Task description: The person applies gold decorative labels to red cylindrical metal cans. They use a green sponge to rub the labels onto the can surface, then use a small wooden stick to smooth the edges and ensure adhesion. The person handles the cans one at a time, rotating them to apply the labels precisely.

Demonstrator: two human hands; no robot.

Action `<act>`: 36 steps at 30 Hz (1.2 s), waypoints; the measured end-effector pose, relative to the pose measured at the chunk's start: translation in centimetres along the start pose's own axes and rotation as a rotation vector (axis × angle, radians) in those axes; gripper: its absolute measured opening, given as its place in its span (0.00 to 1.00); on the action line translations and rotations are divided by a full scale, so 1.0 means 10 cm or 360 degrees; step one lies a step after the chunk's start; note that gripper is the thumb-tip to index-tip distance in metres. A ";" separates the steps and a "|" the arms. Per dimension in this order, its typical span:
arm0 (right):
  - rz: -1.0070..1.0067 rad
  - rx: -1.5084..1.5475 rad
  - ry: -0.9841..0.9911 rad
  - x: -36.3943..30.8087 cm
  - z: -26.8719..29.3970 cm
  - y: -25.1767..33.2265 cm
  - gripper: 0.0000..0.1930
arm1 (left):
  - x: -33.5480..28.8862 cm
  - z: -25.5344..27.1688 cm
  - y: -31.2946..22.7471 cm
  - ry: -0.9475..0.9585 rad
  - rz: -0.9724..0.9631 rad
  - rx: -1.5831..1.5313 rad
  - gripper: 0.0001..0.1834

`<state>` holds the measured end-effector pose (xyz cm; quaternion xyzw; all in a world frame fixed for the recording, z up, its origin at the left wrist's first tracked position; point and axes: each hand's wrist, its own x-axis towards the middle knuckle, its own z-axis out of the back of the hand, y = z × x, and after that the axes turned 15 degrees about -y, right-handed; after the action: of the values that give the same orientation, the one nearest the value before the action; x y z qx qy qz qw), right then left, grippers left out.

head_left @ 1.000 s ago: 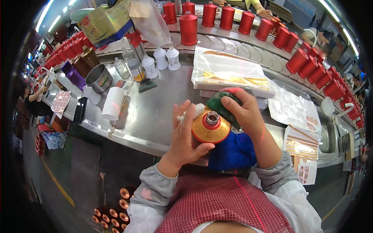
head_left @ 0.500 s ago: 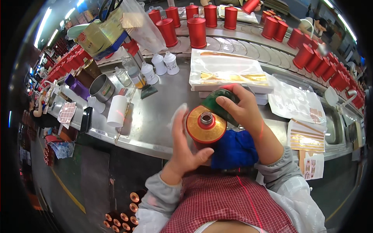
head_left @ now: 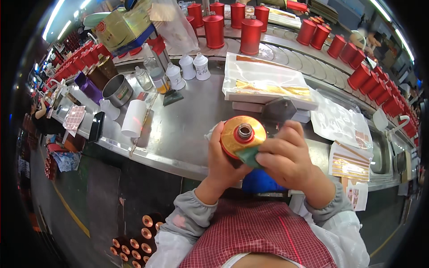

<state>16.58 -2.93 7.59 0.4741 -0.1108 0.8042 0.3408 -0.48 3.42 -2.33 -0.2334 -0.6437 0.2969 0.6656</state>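
Observation:
My left hand (head_left: pixel 221 172) is wrapped round a bottle (head_left: pixel 232 126) with a red rim, a gold shoulder and a bare threaded neck. The bottle leans toward me, its mouth facing up. In the curled fingers of my right hand (head_left: pixel 288 158) is a thin green piece (head_left: pixel 248 156), pressed against the near right part of the gold shoulder. Whether it is cloth or a flexible scraper I cannot tell. Something pale shows behind my left fingertips. A blue cloth (head_left: pixel 263 181) lies below the bottle at the table's front edge, partly hidden by my right hand.
Behind the bottle is a white box (head_left: pixel 268 97) with gold strips, beside a dark plate (head_left: pixel 279 109). Red bottles (head_left: pixel 251 35) line the conveyor (head_left: pixel 290 51). White bottles (head_left: pixel 202 67), a metal pot (head_left: pixel 118 90) and a paper roll (head_left: pixel 133 118) stand left; a sink (head_left: pixel 380 152) is right.
My right hand has come nearer, from the shoulder's far right to its near right, its fingers now curled. The bottle has shifted right and up slightly. The dark plate by the box is uncovered.

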 end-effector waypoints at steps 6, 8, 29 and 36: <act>0.0043 -0.0109 0.0017 0.10 -0.08 -0.05 0.11 | -0.04 -0.04 -0.01 -0.0113 -0.0150 0.0203 0.56; -0.0146 0.0484 0.0107 0.07 -0.05 -0.01 0.10 | -0.03 -0.02 0.01 -0.0084 -0.0160 0.0207 0.58; -0.1502 0.0357 -0.0463 -0.37 -0.15 -0.26 0.15 | -0.03 0.24 -0.07 0.0081 -0.0305 0.0039 0.41; -0.0954 0.0311 0.0015 0.17 -0.19 -0.85 0.13 | 0.12 0.12 0.17 0.0339 0.0495 -0.0431 0.62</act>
<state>20.29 5.10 6.80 0.5123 0.1132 0.6771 0.5161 -1.84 5.39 -2.58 -0.4471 -0.5601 0.2804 0.6386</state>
